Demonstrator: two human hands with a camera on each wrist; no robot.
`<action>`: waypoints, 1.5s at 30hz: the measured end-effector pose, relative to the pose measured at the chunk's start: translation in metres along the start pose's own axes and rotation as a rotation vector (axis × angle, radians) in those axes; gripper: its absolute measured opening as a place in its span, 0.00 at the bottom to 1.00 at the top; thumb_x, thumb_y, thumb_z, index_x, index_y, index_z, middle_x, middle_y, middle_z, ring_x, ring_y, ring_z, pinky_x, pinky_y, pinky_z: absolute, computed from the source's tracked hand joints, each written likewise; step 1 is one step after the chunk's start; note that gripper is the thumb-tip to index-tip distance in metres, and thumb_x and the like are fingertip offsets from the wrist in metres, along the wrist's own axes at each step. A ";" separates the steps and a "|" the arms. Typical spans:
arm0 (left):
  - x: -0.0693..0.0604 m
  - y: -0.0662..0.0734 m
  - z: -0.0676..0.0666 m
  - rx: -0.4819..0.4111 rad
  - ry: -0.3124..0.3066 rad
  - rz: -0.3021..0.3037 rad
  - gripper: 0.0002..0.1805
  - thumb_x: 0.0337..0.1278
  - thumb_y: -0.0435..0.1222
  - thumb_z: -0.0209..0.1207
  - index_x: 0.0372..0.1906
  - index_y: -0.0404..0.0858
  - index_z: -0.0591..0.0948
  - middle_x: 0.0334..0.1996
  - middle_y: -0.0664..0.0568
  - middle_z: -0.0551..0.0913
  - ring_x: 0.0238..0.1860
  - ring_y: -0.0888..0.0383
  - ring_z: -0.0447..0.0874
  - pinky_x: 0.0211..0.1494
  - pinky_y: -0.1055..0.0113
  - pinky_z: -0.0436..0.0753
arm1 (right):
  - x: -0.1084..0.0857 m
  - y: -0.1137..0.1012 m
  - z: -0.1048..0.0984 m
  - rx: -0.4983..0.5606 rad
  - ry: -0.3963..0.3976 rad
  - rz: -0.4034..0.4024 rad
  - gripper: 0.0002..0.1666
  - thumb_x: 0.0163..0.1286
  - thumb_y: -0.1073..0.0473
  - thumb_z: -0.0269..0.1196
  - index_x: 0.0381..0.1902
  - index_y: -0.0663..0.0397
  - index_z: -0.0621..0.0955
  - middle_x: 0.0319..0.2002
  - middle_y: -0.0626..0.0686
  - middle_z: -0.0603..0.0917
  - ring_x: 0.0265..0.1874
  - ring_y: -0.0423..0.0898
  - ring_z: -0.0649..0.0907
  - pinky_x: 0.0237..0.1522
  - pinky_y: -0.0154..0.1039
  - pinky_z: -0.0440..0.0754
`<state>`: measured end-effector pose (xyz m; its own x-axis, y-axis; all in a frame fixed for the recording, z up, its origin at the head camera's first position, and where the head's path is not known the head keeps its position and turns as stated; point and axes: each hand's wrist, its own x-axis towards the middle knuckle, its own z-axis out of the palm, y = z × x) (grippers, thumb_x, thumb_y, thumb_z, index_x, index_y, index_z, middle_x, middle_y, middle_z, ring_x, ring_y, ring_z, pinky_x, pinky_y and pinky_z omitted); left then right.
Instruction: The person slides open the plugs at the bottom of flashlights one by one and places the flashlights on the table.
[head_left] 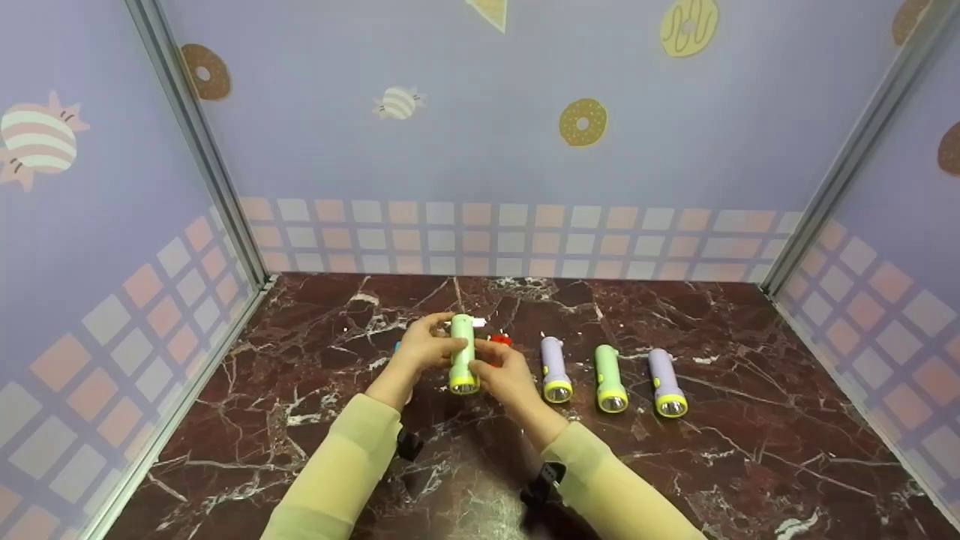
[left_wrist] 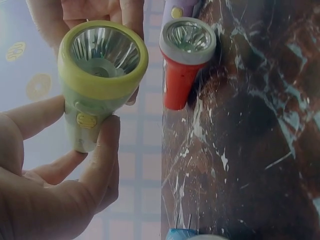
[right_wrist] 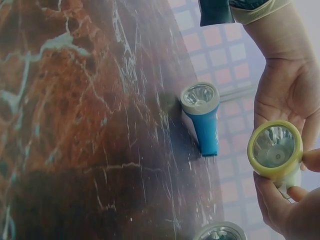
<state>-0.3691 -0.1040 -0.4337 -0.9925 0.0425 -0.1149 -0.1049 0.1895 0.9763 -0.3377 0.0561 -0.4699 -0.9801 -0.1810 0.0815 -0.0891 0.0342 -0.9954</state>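
A pale green flashlight (head_left: 463, 349) with a yellow rim is held between both hands, lens end toward me. My left hand (head_left: 431, 346) pinches it from the left; in the left wrist view its thumb and fingers press the body beside the yellow switch (left_wrist: 86, 120). From the other side my right hand (head_left: 511, 375) grips the body below the rim (right_wrist: 274, 172). A small white piece (head_left: 478, 322) sticks out beside the tail end. Beyond the right hand lies a red flashlight (left_wrist: 180, 82), mostly hidden in the head view. A blue flashlight (right_wrist: 204, 131) lies past the left hand.
Right of the hands, a purple flashlight (head_left: 553, 364), a green one (head_left: 608, 371) and another purple one (head_left: 664, 375) lie in a row on the dark red marbled tabletop (head_left: 750, 450). Patterned panels (head_left: 480, 165) close off the back and both sides.
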 end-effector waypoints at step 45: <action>0.019 -0.019 -0.019 0.456 0.040 -0.055 0.28 0.57 0.28 0.66 0.63 0.23 0.76 0.57 0.30 0.82 0.51 0.41 0.86 0.46 0.59 0.90 | 0.018 0.026 0.043 -0.143 0.061 0.100 0.27 0.67 0.69 0.60 0.64 0.73 0.76 0.57 0.69 0.84 0.52 0.55 0.86 0.53 0.43 0.86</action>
<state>-0.3877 -0.1255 -0.4506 -0.9888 -0.0160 -0.1484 -0.1279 0.6031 0.7874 -0.3498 0.0116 -0.4967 -0.9939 -0.1102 -0.0103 -0.0108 0.1890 -0.9819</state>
